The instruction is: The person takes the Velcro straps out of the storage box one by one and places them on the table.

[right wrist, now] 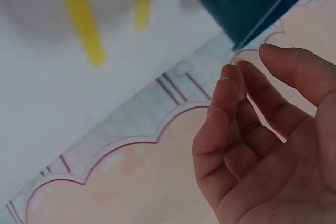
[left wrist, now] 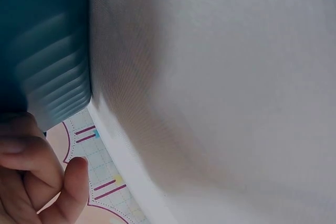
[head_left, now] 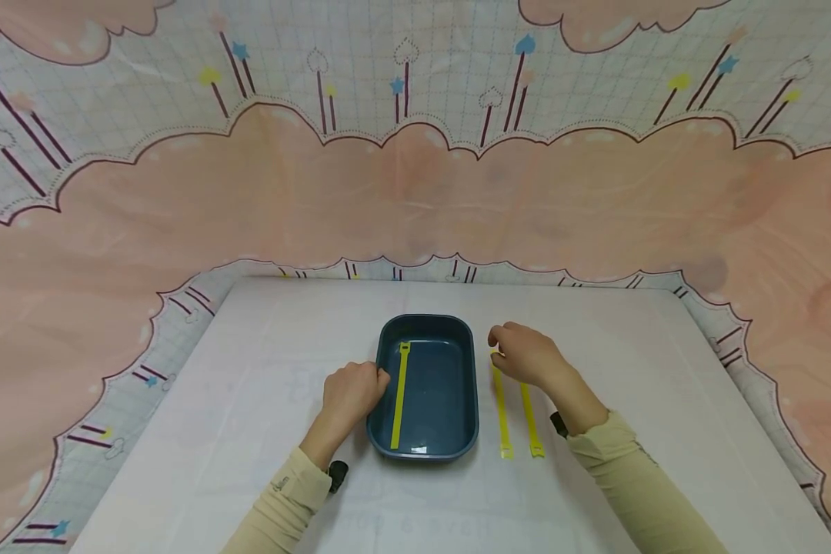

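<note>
Surface (head_left: 201, 454), lower half of head frame: tray (head_left: 439, 392) at lower centre, yellow strap (head_left: 400, 396) inside, two loose straps (head_left: 500, 408) (head_left: 530, 419) right of it.
Tray could skid if left hand (head_left: 353, 391), curled on its left rim, tugs; loose straps could go askew if right hand (head_left: 526, 355), thumb and fingertips apart, brushes them. Right wrist view shows it empty, clear of straps; head view overlaps them.

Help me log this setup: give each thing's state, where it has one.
Dark blue tray: upright, uncovered
Yellow cable strap inside tray: lying straight
Yellow cable strap beside tray: lying straight
Outermost yellow cable strap: lying straight
Left hand: gripping tray rim
Right hand: fingers bent, apparently empty
</note>
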A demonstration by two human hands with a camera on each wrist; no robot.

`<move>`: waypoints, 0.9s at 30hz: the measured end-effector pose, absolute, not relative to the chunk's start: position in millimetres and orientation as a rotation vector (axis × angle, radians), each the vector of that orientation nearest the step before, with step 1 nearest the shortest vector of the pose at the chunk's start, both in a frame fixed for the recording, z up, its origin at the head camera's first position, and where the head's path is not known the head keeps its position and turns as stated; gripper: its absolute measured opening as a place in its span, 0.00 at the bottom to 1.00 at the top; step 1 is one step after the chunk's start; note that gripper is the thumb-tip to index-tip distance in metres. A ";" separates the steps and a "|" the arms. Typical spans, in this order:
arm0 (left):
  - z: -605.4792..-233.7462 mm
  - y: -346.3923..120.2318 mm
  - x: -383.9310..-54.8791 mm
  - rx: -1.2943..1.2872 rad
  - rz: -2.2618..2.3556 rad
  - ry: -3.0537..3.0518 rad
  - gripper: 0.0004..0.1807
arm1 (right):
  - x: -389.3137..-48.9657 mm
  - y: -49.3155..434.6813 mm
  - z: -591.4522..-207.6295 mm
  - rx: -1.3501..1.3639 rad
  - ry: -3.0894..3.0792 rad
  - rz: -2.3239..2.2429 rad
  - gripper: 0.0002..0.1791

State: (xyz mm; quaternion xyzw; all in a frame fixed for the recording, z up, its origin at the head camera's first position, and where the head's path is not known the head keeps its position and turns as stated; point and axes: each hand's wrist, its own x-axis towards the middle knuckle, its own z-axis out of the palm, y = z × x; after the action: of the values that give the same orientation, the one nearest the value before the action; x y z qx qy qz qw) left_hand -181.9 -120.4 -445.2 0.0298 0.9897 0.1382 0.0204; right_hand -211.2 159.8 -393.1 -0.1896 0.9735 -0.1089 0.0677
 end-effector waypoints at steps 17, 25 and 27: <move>-446.0 -120.5 -184.5 0.098 0.422 3.056 0.20 | -209.5 114.2 -385.1 -0.724 2.939 -0.298 0.15; -447.1 -120.7 -184.0 0.100 0.429 3.065 0.20 | -210.3 97.1 -387.4 -0.802 2.911 -0.230 0.16; -447.1 -120.4 -183.8 0.096 0.427 3.063 0.20 | -209.9 93.3 -387.8 -0.824 2.894 -0.221 0.17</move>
State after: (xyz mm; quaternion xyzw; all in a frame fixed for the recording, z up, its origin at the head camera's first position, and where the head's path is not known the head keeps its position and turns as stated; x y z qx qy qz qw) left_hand -183.8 -120.4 -447.1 0.0310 0.9896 0.1381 0.0239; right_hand -209.9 93.3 -387.8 -0.2727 0.9573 -0.0730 0.0622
